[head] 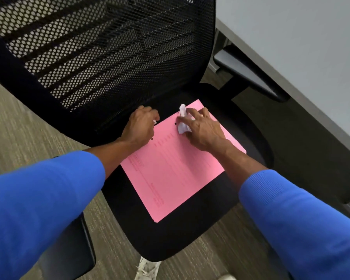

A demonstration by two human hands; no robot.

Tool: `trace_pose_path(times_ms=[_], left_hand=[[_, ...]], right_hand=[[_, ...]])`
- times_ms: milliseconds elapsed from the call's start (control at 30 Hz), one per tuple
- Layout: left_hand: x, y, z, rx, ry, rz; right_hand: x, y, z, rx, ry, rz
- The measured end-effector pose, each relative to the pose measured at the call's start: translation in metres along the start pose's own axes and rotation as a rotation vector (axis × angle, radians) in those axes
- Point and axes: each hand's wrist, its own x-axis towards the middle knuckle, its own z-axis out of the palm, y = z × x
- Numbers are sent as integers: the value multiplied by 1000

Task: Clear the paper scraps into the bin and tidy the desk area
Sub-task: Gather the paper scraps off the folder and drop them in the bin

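Black mesh chair fills upper left, grey desk upper right. Pink folder lies flat on chair seat, centre frame. Left hand curled shut on small white scrap at folder's edge. Right hand, fingers spread, pinches crumpled white paper on folder.

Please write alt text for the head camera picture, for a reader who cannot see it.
Two hands gather white paper scraps off a pink sheet lying on a black office chair's seat. The right hand pinches crumpled scraps; the left hand is closed around another. A grey desk is at right.
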Motion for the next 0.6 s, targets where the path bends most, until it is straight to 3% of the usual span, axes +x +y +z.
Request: trace_pose_path(times_ms=[333, 600], left_hand=[[-23, 23, -11, -106, 109, 27], [-54, 69, -10, -213, 147, 110]], right_hand=[[-24, -21, 8, 41, 123, -16], [-73, -18, 25, 229, 277, 189]])
